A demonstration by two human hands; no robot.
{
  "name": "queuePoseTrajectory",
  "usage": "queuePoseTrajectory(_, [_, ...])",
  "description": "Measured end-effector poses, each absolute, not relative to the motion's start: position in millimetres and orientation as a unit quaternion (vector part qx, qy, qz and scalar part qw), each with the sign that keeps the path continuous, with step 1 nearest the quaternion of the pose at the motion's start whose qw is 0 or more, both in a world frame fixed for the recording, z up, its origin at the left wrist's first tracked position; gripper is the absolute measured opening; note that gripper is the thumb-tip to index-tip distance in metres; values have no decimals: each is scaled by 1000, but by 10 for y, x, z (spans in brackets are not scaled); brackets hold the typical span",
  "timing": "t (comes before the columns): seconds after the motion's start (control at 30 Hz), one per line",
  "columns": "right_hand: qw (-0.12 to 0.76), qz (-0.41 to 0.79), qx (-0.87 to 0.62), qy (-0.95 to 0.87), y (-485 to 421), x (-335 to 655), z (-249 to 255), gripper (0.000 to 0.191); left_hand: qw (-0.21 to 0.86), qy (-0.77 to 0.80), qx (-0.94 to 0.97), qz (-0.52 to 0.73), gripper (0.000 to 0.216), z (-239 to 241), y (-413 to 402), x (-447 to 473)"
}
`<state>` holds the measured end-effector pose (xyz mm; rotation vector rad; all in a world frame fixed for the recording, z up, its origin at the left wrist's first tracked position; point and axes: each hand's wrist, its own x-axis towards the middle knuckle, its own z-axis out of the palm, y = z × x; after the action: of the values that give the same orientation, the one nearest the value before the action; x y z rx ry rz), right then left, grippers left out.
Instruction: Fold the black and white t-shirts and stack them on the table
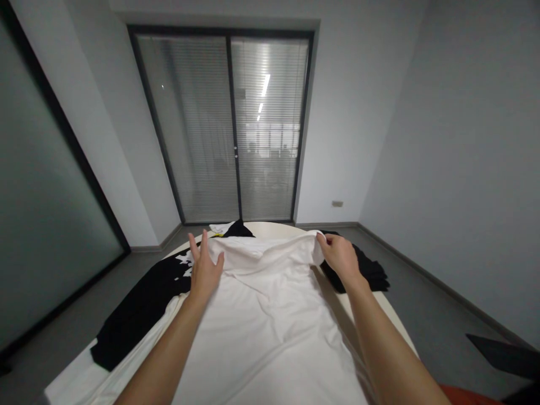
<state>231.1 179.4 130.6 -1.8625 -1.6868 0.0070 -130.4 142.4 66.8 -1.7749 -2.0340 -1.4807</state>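
Note:
A white T-shirt (265,332) lies spread over the table in front of me, softly wrinkled, its far edge raised and partly turned over. My right hand (340,256) is closed at the far right corner, pinching the cloth between thumb and fingers. At the far left corner, my left hand (205,270) has its fingers spread and rests against the fabric without wrapping round it. The near part of the shirt runs out of view below, between my forearms.
Black clothing with white print (143,301) lies left of the shirt, by other white cloth (71,371). Folded black clothes (373,270) are stacked at the right edge of the pale table (394,315). Another dark garment (239,229) sits at the far end. Beyond stand glazed doors (270,169).

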Motion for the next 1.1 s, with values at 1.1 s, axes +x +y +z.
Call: queuePoseTrajectory(1.1, [281,198,-675,-653,1926,2361,1158,46,-120,-657,-692,-274,22,670,1856,-858])
